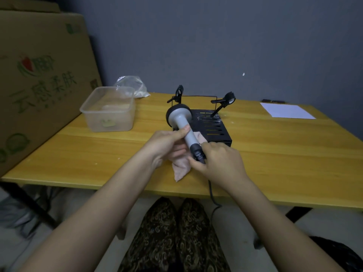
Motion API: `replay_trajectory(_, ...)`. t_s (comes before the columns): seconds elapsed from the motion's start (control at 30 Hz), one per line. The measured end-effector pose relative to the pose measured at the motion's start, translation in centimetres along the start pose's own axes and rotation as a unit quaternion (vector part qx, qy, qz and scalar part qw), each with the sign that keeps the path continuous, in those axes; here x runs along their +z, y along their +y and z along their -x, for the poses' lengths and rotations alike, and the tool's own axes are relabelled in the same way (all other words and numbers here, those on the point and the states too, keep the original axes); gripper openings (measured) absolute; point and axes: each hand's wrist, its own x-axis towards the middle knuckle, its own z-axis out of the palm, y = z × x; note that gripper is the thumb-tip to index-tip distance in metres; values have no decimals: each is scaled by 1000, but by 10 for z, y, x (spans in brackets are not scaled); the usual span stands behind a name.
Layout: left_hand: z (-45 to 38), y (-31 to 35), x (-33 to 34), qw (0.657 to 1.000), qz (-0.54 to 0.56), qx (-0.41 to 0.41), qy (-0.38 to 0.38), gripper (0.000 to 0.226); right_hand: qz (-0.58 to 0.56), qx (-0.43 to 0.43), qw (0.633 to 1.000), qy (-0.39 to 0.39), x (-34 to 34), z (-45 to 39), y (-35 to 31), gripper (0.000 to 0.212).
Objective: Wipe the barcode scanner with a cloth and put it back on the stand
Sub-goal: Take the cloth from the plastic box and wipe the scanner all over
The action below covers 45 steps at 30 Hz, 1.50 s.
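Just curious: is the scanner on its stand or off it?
Off: both hands hold the scanner above the table, with the black stand behind it.

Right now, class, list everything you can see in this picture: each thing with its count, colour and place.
scanner: one, grey with black head and end, held over the table's middle
cloth: one, pale pink, under the scanner handle
stand: one, black, table centre, behind the hands
table: one, yellow wood
plastic tub: one, clear, table's left
plastic bag: one, clear, behind the tub
paper: one, white, far right
cardboard box: one, brown, left of the table
cable: one, black, hanging off the near edge
left hand: holds cloth and handle
right hand: grips the scanner's black end
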Motion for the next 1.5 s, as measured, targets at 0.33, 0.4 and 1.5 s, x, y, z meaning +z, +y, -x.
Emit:
replay_trajectory(0.33, 8, -8, -40, 999, 47, -12, 11, 36, -168, 63, 975, -130, 33, -38, 29, 51)
replay_trajectory(0.4, 9, -9, -45, 999, 42, -11, 13, 37, -89, 18, 980, -176, 47, -49, 16, 70)
replay_trajectory(1.5, -16, -10, -30, 986, 116, 42, -110, 30, -322, 72, 942, 60, 12, -38, 9, 24)
